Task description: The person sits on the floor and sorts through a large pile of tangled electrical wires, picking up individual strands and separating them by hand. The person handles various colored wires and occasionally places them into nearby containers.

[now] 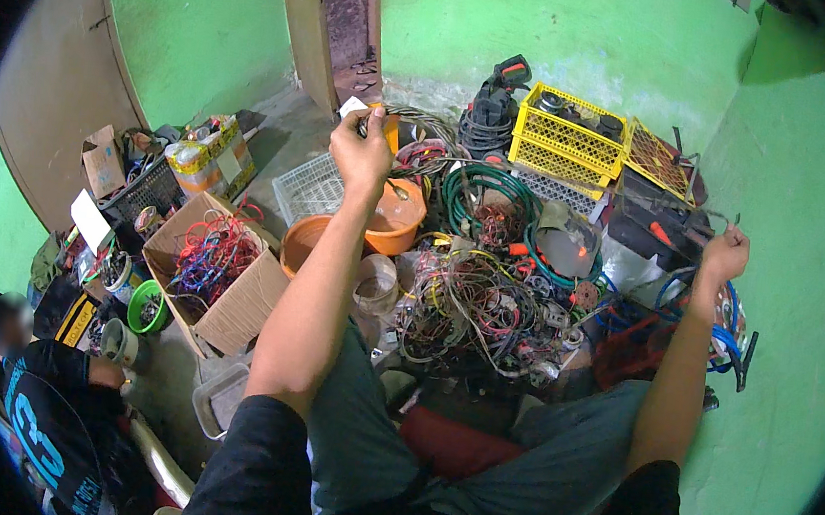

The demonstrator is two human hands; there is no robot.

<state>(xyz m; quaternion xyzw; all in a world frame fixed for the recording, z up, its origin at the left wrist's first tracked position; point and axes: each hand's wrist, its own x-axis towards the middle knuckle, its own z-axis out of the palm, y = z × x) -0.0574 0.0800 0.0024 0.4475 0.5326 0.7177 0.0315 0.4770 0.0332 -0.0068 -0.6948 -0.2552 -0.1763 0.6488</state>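
My left hand is raised in front of me, its fingers closed around a dark twisted cable. A small white piece shows at the fingertips; I cannot tell what it is. Stretched far out to the right, my right hand is closed on a thin dark strand whose tip pokes out above the fingers. It looks like part of the same cable, though the clutter behind hides its full run. Below and between my hands lies a tangled heap of wires. A green hose coil lies behind it.
Orange tubs and a cardboard box of red and blue wires stand left of the heap. Yellow crates, a pressure washer and a black case stand at the back. Another person sits at lower left.
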